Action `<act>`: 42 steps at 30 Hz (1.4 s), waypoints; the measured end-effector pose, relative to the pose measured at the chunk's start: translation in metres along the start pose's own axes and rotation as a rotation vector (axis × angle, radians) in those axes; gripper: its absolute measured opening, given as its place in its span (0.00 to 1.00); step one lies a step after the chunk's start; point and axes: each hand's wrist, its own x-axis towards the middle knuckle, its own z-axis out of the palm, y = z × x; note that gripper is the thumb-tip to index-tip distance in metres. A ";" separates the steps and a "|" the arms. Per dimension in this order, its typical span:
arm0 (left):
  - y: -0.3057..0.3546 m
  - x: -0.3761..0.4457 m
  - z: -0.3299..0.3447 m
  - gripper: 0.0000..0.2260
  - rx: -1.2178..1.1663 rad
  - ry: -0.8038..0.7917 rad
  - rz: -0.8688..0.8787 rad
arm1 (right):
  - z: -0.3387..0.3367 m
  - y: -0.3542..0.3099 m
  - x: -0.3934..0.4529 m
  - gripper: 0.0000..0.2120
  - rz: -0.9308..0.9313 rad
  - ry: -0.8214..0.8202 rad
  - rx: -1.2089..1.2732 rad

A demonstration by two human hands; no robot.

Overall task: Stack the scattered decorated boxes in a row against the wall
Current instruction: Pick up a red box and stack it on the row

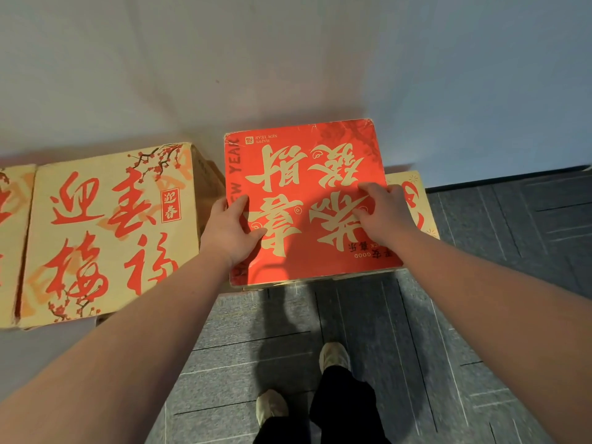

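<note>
Both palms flat: my left hand (232,230) and right hand (382,213) press the red box (304,174) square atop the stack by the wall (288,59).

Red box (307,200) matt cardboard; floor (480,283) ribbed carpet.

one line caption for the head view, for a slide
Both hands, left hand and right hand, press on a red box stacked against the wall.
</note>
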 end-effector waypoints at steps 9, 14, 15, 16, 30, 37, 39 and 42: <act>-0.013 -0.006 -0.007 0.31 0.111 0.018 -0.037 | 0.014 -0.016 -0.008 0.23 -0.038 -0.012 0.013; -0.014 -0.012 -0.007 0.28 0.181 0.043 -0.077 | 0.017 -0.019 -0.009 0.23 -0.044 -0.023 0.003; -0.014 -0.014 -0.007 0.28 0.190 0.049 -0.079 | 0.018 -0.020 -0.009 0.23 -0.046 -0.022 0.002; -0.015 -0.015 -0.007 0.27 0.198 0.052 -0.078 | 0.019 -0.022 -0.009 0.23 -0.048 -0.021 0.002; -0.037 -0.026 -0.010 0.29 0.342 0.066 -0.016 | 0.033 -0.039 -0.014 0.23 -0.069 -0.023 -0.004; -0.049 -0.022 -0.014 0.31 0.306 0.028 -0.058 | 0.040 -0.044 -0.015 0.24 -0.064 -0.017 -0.047; -0.052 -0.021 -0.014 0.31 0.302 0.027 -0.052 | 0.041 -0.044 -0.014 0.24 -0.066 -0.021 -0.062; -0.051 -0.021 -0.014 0.31 0.288 0.004 -0.053 | 0.042 -0.044 -0.011 0.24 -0.066 -0.041 -0.110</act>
